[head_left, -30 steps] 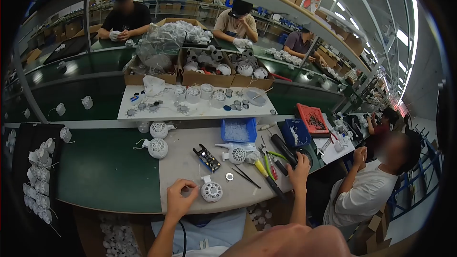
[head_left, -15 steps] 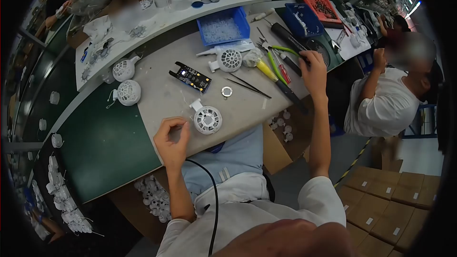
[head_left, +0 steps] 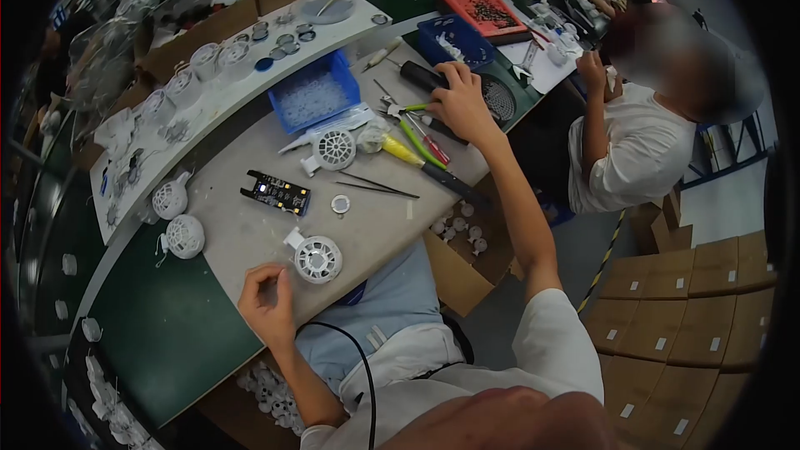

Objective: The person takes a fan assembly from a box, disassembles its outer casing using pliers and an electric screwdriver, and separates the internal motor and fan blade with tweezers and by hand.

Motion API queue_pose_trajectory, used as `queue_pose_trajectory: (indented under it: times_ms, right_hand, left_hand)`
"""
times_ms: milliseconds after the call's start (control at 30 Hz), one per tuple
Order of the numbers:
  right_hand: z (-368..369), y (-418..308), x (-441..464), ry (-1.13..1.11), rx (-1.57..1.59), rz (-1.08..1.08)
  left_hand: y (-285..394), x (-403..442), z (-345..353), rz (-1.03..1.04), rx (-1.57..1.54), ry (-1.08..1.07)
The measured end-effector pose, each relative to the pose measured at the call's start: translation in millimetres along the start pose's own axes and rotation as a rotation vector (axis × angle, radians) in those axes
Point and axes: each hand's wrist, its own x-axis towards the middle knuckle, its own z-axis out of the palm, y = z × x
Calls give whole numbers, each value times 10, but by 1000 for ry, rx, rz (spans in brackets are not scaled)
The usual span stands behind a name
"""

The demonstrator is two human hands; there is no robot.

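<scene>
**Grey mat [head_left: 367,223] on green bench [head_left: 175,337]: right hand [head_left: 462,104] on the black cylindrical tool [head_left: 418,76], white fan head [head_left: 317,259] unheld**

Status: your fan head lies near the mat's front edge, grille up, silver centre showing, mount stub toward the circuit board [head_left: 279,192]. Left hand [head_left: 267,307] is just beside it, fingers curled, thumb near index; can't tell if anything small is pinched. Right-hand fingers are bent over the tool (looks like an electric driver); can't tell if the grip is closed.

Done, my read: housing is formed with its grille in place. Left: the board, two LEDs or so glowing, and a silver disc [head_left: 340,204] sit loose on the mat, separate from the housing. Can't confirm either belongs to this unit, or whether it's fastened inside. Tool is still lying on the bench, so I'd call this mid-job.

Around it: tweezers [head_left: 379,187] beyond the disc, second fan head [head_left: 334,151] behind them, green-handled pliers [head_left: 425,138] next to your right hand, blue bin [head_left: 343,75] of clear pieces at the back.

Vs half a second ago: your right hand has shifted from beside the plier handles up onto the tool. Left hand keeps its place by the fan head. Board, disc and tweezers haven't moved on the mat; your view has swung, so everything sits elsewhere in frame.
</scene>
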Motion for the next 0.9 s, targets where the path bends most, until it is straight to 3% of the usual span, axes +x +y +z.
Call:
queue_pose_trajectory:
  times_ms: [900]
  right_hand:
    - [63,7,-22,-75,64,-28]
  left_hand:
    - [30,11,17,25,36,-14]
